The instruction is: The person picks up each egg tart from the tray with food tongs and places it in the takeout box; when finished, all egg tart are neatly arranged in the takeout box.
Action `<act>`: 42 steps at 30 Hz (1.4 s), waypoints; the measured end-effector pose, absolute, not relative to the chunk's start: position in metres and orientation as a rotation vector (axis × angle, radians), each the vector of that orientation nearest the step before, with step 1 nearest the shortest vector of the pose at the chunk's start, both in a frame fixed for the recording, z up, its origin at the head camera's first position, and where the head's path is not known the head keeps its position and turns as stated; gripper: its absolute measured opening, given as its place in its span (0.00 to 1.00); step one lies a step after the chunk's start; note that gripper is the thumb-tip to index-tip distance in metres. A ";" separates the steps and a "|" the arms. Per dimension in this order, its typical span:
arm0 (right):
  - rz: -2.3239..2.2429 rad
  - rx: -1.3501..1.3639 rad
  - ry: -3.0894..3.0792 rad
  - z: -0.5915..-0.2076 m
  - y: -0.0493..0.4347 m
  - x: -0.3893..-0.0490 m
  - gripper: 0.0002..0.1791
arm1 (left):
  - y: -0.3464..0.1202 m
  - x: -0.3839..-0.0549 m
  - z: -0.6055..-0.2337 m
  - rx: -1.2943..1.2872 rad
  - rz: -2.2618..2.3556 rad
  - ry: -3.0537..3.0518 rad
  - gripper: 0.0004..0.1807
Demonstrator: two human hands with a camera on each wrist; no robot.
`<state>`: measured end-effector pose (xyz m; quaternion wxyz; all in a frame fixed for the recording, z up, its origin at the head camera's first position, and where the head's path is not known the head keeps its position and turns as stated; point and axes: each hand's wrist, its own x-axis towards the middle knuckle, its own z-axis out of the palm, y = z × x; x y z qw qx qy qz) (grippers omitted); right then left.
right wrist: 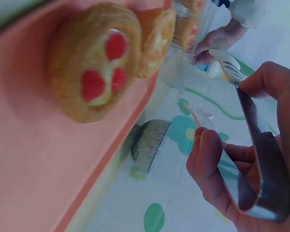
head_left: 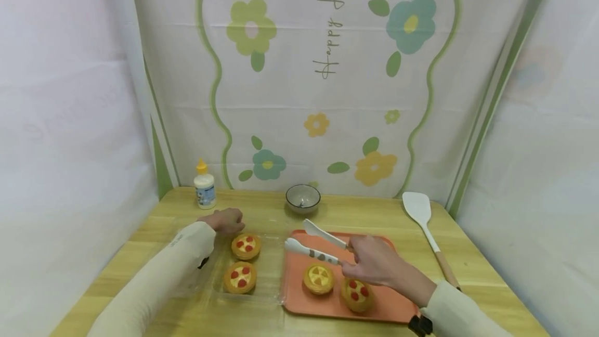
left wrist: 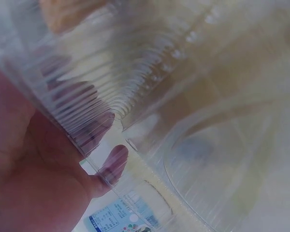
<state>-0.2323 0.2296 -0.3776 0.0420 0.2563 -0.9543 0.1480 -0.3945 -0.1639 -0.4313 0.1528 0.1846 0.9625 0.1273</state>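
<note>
Sleeves [head_left: 154,274] lay nearest; right hand [head_left: 376,261] clamped parted tongs [head_left: 312,253], left hand [head_left: 226,220] curled at the box [head_left: 269,275], grip unclear; jolting it could slide tarts [head_left: 240,277].

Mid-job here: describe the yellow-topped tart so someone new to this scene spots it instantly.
In the head view, find the orange tray on the wooden table, right of the clear plastic container. Of the two tarts on that tray, the yellow-topped tart is nearer the container. Yellow wedges top it, while its tray neighbour, the red-topped tart, carries red pieces.
</note>
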 end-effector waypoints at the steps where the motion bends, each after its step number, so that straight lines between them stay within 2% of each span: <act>1: 0.435 0.781 -2.914 -0.380 0.233 -0.229 0.13 | -0.164 -0.394 -0.431 0.533 0.371 2.762 0.10; 9: 0.499 0.765 -2.921 -0.388 0.255 -0.204 0.11 | -0.165 -0.393 -0.432 0.521 0.368 2.764 0.10; 19: 0.509 0.720 -3.003 -0.394 0.263 -0.185 0.16 | -0.164 -0.392 -0.427 0.535 0.370 2.770 0.10; 42: 0.496 0.657 -3.074 -0.409 0.260 -0.172 0.12 | -0.164 -0.394 -0.428 0.502 0.386 2.753 0.09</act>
